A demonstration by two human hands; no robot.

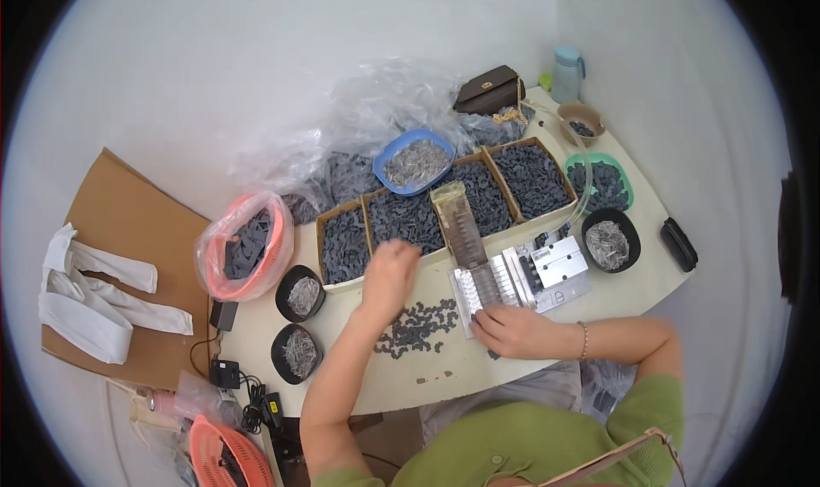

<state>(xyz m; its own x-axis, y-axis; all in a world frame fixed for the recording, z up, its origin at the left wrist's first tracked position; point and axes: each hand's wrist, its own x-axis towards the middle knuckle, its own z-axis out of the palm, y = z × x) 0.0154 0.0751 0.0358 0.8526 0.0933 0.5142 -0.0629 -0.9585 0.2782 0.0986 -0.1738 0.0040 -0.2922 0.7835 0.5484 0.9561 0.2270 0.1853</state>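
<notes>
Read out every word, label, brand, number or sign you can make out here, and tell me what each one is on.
No text here is clear enough to quote.
Yellow label on the black rectangular plastic box beside the coiled black cable: too small to read.
Dark marks on the silver metal fixture: too small and blurred to read.

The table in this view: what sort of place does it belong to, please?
Probably a small-parts workplace, perhaps for assembly. The divided box holds many small dark pieces, a black bowl holds thin silvery pieces, and a metal fixture sits on the table.
</notes>
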